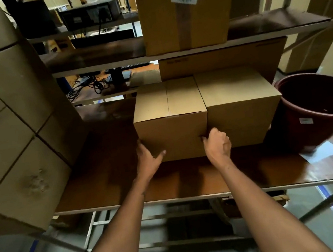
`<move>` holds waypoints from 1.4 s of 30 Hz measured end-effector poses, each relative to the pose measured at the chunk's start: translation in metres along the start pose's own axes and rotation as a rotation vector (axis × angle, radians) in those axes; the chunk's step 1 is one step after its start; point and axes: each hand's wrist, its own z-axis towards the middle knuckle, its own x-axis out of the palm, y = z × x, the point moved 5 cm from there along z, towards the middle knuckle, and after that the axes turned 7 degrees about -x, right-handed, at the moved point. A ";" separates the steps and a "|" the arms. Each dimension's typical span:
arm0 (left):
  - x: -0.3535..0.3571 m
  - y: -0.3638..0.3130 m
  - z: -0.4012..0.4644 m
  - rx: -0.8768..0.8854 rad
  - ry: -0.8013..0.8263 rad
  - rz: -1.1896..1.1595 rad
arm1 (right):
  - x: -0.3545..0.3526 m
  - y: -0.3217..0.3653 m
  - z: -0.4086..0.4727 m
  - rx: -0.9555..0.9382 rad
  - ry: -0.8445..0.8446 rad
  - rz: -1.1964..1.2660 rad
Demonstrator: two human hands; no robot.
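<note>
The wooden shelf (108, 175) carries 2 cardboard boxes side by side, touching. The left box (168, 113) is the one in hand and sits flat on the shelf against the right box (241, 103). The left grip (147, 157) clasps its lower left corner, thumb on the front face. The right grip (216, 142) is curled at its lower right edge, fingertips tucked into the seam. This looks like the grasp before a pull — next, draw it straight out without dragging the neighbour.

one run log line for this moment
left hand: holds left box, left side | right hand: grips its right edge | right box: touching alongside
</note>
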 end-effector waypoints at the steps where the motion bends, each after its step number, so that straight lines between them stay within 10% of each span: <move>1: 0.001 -0.002 0.003 0.008 0.004 0.006 | 0.000 0.000 0.004 0.002 0.001 -0.012; 18: 0.001 -0.010 0.019 0.050 0.013 0.022 | 0.015 0.016 0.012 -0.006 -0.020 -0.022; 42: -0.197 0.005 -0.141 0.178 -0.635 -0.136 | 0.004 0.266 -0.076 -0.898 0.175 0.437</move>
